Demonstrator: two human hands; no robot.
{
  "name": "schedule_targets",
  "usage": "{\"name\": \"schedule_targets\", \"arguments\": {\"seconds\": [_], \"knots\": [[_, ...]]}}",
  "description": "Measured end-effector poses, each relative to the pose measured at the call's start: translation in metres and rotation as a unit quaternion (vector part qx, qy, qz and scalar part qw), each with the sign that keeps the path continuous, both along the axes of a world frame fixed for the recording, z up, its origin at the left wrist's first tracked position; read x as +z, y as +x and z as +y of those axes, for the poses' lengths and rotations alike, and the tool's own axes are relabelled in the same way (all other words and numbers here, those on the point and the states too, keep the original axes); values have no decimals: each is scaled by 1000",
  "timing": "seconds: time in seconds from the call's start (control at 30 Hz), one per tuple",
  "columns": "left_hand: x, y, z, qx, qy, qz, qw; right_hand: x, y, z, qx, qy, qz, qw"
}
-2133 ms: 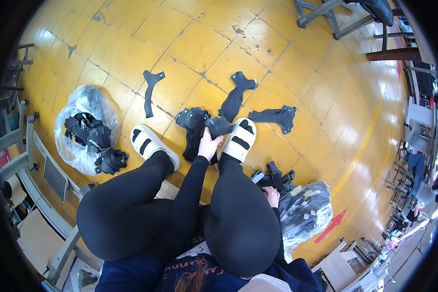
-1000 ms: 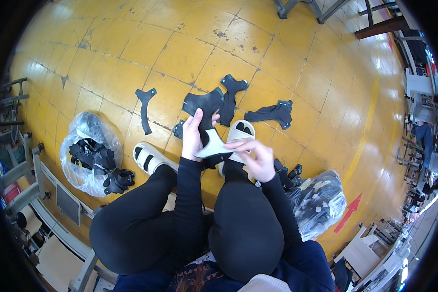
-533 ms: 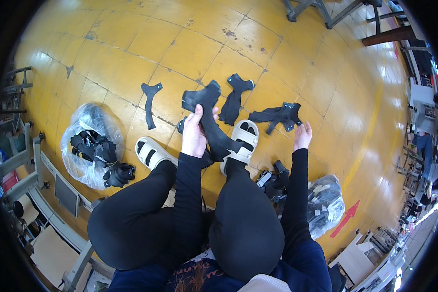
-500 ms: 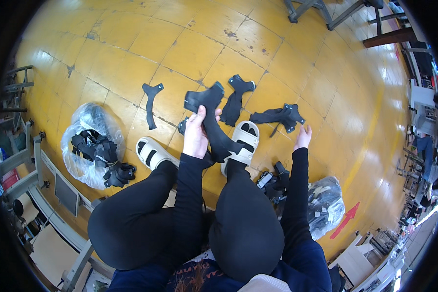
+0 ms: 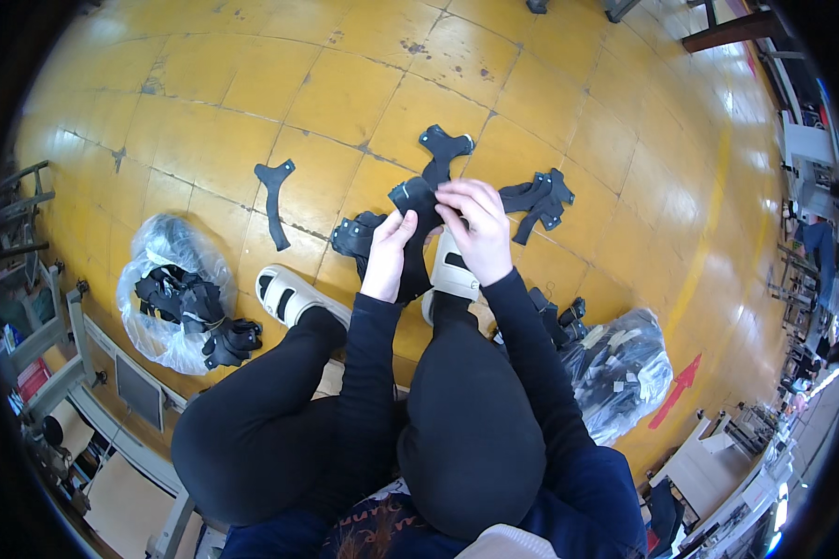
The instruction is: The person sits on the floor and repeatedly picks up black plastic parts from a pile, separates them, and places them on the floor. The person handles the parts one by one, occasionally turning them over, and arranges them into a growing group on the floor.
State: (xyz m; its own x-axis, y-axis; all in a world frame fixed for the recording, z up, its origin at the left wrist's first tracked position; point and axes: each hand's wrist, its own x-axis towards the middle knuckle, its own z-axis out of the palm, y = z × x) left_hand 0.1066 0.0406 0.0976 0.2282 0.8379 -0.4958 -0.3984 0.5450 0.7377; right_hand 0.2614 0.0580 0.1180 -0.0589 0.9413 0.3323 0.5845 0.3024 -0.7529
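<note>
Both hands met over one flat black cut piece of shoe material (image 5: 418, 207), held above the yellow tiled floor (image 5: 345, 84) just ahead of the person's feet. The left hand (image 5: 389, 253) gripped the piece from its left side, thumb and fingers pinched on it. The right hand (image 5: 480, 228) lay over its upper right part, fingers curled down onto the top edge, grasping it as well. The piece hung down between the two hands and ended near the right white sandal (image 5: 449, 275).

The left white sandal (image 5: 284, 293) rested on the floor well to the left of the hands. On the floor beyond the held piece lay another black cut piece (image 5: 443, 149), just past the fingertips. A black curved strip (image 5: 273, 191) lay apart to the left. A small stack of black cut pieces (image 5: 538, 197) lay just right of the right hand. A further black piece (image 5: 352, 235) lay on the floor beside the left hand.

A clear plastic bag of black pieces (image 5: 172, 298) sat near the floor's left edge, beside a grey metal frame (image 5: 56, 373). A second clear plastic bag holding black pieces (image 5: 620, 368) sat to the right of the right knee, with loose black pieces (image 5: 559, 321) just beside it. A red arrow marking (image 5: 678, 391) showed on the floor past that bag.
</note>
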Motion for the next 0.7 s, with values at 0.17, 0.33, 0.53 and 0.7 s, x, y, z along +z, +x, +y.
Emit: {"name": "schedule_targets", "arguments": {"seconds": [0.17, 0.33, 0.53, 0.7], "knots": [[-2, -9, 3, 122, -49, -58, 990, 14, -9, -25, 136, 56, -20, 989], [6, -35, 8, 157, -33, -52, 986, 18, 1, -80, 76, -103, 138, 982], [8, -46, 9, 146, -36, -56, 987, 16, 90, -145, -249, -163, 258, 919], [3, -28, 10, 114, -23, -53, 992, 23, 155, -195, -311, -213, 96, 921]]}}
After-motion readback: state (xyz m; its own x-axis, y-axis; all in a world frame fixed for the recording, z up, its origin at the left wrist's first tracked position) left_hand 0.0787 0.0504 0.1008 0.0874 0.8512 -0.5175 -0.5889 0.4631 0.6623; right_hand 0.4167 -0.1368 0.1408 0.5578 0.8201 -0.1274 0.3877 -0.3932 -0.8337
